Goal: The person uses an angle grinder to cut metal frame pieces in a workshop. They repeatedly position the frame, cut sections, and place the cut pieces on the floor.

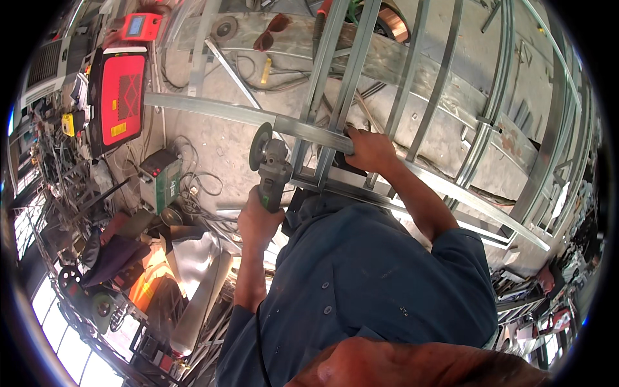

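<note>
My left hand (258,220) is wrapped round the body of an angle grinder (276,173), grey and black. Its round disc (260,146) points away from me, close to a long square metal tube (213,107); whether the two touch, I cannot tell. Near the tube's right end my right hand (372,151) closes over a wider metal piece (316,134) lying in line with the tube, its thumb and fingers round the end. Beneath that piece stand the parallel bars of a welded metal frame (356,61). Some right-hand fingers are hidden behind the metal.
Left of the frame stand a red-and-black machine case (122,100) and a green boxy machine (160,180) with coiled cables. Sunglasses (272,32) and a loose disc (224,28) lie on a board beyond. A black cord (259,342) runs along my left side.
</note>
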Demonstrator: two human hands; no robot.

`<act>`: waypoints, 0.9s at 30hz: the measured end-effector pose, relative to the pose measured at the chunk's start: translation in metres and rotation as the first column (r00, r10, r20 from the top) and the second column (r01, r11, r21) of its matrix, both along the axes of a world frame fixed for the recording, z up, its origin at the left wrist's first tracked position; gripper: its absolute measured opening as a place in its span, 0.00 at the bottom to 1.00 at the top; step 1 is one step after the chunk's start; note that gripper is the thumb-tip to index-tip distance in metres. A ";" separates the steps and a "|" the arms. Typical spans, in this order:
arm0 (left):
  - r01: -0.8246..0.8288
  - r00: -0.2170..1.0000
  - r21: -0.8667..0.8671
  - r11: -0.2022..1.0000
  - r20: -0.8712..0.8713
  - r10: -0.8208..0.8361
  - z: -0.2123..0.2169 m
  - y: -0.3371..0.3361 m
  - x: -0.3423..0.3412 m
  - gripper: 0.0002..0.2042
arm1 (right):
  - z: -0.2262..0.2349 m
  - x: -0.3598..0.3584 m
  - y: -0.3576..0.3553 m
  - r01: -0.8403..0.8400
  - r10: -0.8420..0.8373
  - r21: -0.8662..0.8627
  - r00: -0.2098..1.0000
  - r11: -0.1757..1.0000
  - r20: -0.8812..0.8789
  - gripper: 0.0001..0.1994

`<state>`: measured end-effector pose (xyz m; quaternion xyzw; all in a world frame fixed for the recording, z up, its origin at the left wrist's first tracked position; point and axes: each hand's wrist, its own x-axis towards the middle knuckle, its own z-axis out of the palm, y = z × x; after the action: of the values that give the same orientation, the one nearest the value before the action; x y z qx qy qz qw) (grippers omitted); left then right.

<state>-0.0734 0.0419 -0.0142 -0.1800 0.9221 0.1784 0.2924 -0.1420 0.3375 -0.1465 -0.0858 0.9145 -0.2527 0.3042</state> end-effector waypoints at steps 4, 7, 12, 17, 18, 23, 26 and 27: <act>0.007 0.999 -0.011 1.000 0.031 -0.007 0.003 0.001 -0.004 0.33 | 0.003 -0.001 0.000 0.001 -0.001 0.005 1.000 1.000 0.012 0.33; 0.012 1.000 -0.016 1.000 0.029 -0.012 0.003 0.001 -0.003 0.33 | 0.006 -0.003 -0.001 -0.010 0.009 0.022 0.999 1.000 0.043 0.33; 0.040 0.999 -0.019 0.999 0.014 -0.040 0.000 0.000 -0.004 0.32 | 0.005 -0.003 0.001 0.003 -0.004 0.007 0.999 1.000 0.050 0.31; 0.042 0.999 -0.025 0.999 0.035 -0.041 0.001 -0.001 -0.004 0.32 | 0.007 -0.003 0.000 0.003 -0.004 0.006 0.999 1.000 0.044 0.30; 0.043 0.998 -0.029 0.999 0.040 -0.041 0.001 0.000 -0.005 0.32 | 0.007 -0.003 0.000 0.004 -0.005 0.004 0.999 1.000 0.045 0.30; 0.055 0.997 -0.052 0.997 0.052 -0.053 -0.004 -0.001 -0.007 0.33 | 0.006 -0.003 0.000 0.011 -0.011 0.009 0.998 1.000 0.054 0.31; 0.056 0.997 -0.059 0.997 0.059 -0.053 -0.005 0.000 -0.008 0.33 | 0.009 -0.005 0.000 0.008 -0.008 0.007 0.998 1.000 0.056 0.32; 0.054 0.996 -0.062 0.997 0.071 -0.049 -0.004 0.002 -0.010 0.33 | 0.011 -0.006 0.000 0.006 -0.007 0.005 0.999 1.000 0.053 0.32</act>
<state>-0.0836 0.0434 -0.0179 -0.1716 0.9210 0.1348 0.3228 -0.1476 0.3371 -0.1359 -0.0753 0.9070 -0.2535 0.3276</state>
